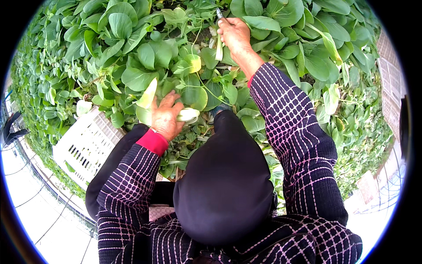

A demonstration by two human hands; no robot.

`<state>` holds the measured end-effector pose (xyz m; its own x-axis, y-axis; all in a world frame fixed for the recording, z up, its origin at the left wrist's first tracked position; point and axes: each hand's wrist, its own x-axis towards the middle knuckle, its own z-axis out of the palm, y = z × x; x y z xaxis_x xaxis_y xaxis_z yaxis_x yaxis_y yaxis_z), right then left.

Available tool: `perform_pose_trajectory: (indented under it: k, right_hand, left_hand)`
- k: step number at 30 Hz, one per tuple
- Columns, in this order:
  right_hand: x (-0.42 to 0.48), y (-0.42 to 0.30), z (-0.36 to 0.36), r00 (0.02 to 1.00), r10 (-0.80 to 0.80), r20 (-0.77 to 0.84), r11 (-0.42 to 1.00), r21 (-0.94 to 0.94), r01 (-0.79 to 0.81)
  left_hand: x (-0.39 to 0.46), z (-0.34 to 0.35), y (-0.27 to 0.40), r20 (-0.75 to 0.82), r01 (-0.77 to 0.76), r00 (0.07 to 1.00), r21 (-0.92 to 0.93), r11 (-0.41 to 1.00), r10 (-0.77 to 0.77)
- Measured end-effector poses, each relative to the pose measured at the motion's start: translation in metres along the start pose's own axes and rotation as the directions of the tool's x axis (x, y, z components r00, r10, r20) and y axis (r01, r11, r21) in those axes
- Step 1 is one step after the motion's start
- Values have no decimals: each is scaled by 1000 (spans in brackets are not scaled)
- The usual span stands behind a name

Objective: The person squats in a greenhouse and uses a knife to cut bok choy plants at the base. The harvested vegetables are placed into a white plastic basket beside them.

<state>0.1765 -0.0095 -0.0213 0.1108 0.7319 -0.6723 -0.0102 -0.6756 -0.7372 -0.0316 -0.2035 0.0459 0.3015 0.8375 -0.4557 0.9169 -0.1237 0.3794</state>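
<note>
My left hand (167,116) holds a cut head of leafy greens, likely bok choy, its pale stem base (188,114) pointing right and its leaves partly hidden under the hand. A yellowed leaf (148,93) stands up beside its fingers. Farther forward and to the right, my right hand (234,33) is closed around the handle of a knife (220,14), whose short metal blade points away among the leaves. A pale leaf stalk (219,48) hangs just below that hand. Growing greens (154,54) surround both hands.
A white slatted plastic crate (86,145) stands tilted by my left knee. Dense greens (286,19) spread ahead and to the right. More plastic crates (390,85) lie at the far right edge. My knee (224,178) rises between my arms.
</note>
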Motion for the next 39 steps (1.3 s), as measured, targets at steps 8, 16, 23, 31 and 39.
perform_pose_trajectory:
  k: [8, 16, 23, 31, 39]
  right_hand:
    - [-108, 64, -52, 756, -468, 457, 702, -328, 633]
    - [-82, 82, -9, 810, -202, 551, 540, -628, 561]
    - [-56, 126, -55, 909, -131, 397, 742, -568, 355]
    - [-88, 110, -79, 882, -179, 436, 433, -770, 468]
    - [-93, 73, -21, 811, -285, 511, 551, -604, 575]
  left_hand:
    - [-13, -9, 8, 82, -53, 995, 36, 998, 50]
    - [13, -49, 40, -13, 103, 991, -578, 809, -136]
    - [122, -60, 67, 352, 366, 931, -890, 273, -102]
    - [110, -16, -42, 57, 459, 889, -98, 883, -455]
    - [64, 1, -3, 197, 143, 953, 378, 915, -230]
